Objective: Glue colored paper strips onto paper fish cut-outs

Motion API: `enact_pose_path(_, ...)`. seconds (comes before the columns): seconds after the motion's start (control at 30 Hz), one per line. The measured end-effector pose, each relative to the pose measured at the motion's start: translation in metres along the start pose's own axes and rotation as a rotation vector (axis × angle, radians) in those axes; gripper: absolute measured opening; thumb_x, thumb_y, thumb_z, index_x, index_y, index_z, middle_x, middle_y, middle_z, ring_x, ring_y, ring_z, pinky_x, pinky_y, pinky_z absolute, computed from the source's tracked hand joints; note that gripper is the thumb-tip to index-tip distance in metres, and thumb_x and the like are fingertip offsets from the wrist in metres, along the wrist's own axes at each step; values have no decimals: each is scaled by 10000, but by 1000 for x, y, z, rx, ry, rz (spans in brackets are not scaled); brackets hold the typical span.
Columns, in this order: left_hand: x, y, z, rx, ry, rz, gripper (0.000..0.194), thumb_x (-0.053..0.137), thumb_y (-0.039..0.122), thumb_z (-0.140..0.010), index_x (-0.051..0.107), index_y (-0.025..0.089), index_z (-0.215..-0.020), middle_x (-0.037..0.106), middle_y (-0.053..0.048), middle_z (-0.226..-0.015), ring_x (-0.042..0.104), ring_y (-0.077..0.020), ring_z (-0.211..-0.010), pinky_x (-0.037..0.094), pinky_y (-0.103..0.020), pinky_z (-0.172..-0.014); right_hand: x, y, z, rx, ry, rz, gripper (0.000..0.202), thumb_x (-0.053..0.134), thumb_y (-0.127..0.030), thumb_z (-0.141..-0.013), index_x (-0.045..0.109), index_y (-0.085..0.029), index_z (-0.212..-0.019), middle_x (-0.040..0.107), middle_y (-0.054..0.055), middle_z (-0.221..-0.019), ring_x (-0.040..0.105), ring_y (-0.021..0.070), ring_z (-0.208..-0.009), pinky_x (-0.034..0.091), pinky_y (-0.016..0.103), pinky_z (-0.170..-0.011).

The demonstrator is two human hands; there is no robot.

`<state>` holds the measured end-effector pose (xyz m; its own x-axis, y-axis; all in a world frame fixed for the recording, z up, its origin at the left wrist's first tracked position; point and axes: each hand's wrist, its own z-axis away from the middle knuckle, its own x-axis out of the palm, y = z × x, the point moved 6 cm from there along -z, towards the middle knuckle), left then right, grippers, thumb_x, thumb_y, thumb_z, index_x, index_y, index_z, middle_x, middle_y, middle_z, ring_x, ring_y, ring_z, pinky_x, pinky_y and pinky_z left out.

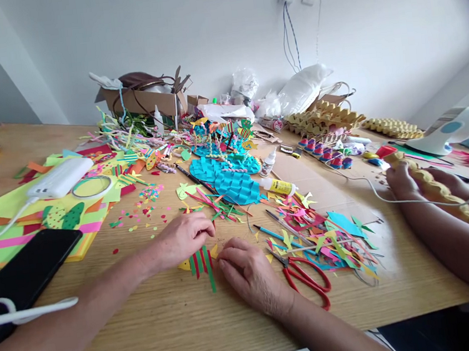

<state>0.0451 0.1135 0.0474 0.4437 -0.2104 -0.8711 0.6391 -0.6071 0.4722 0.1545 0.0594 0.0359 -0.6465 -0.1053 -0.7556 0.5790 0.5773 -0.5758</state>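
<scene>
A small yellow paper fish with green and red strips across its body lies on the wooden table between my hands. One green strip reaches down past the fish's lower edge. My left hand rests just above the fish, its fingers curled together; what they hold, if anything, is hidden. At the fish's tail, on the right, is my right hand, also with bent, closed fingers whose tips are too small to make out. Red-handled scissors lie right of my right hand.
Paper scraps and a blue pen lie to the right, blue paper shapes and a glue bottle ahead. A black phone and power bank are left. Another person's hands hold an egg-carton strip at right.
</scene>
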Motion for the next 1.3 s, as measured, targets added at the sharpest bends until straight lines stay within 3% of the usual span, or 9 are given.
enact_pose_path(0.17, 16, 15, 31, 80, -178, -208, 268, 401, 31, -800, 618, 187, -780, 590, -20, -814, 545, -159, -794, 424, -251, -714, -4, 10, -4, 95, 37, -81, 179, 469, -83, -796, 625, -150, -739, 591, 34, -735, 549, 122, -690, 429, 218, -633)
enact_pose_path(0.37, 34, 28, 62, 11, -180, -345, 359, 350, 42, -845, 534, 215, -1100, 550, -44, -1005, 507, -179, -919, 431, -305, -816, -3, 14, -19, 167, -139, -46, 177, 516, -44, -737, 654, -155, -744, 630, 16, -737, 568, 115, -699, 420, 204, -638)
enact_pose_path(0.57, 41, 28, 63, 1, -116, -441, 346, 343, 40, -851, 548, 185, -1089, 553, -55, -982, 494, -192, -904, 438, -325, -804, 7, 11, -33, 182, -263, 21, 193, 510, -52, -722, 667, -160, -750, 660, 20, -765, 575, 116, -693, 419, 195, -632)
enact_pose_path(0.77, 47, 23, 65, 22, -67, -476, 331, 379, 59, -855, 533, 197, -1113, 544, -53, -962, 482, -193, -885, 432, -317, -781, 12, 13, -33, 190, -267, 40, 200, 506, -51, -725, 671, -158, -762, 667, 28, -776, 584, 124, -718, 420, 200, -652)
enact_pose_path(1.3, 49, 25, 66, 56, -67, -531, 345, 402, 68, -853, 513, 182, -1159, 546, -59, -961, 477, -206, -870, 428, -323, -769, 15, 17, -33, 185, -233, 43, 179, 505, -77, -743, 663, -157, -766, 652, 19, -752, 565, 116, -689, 392, 196, -615)
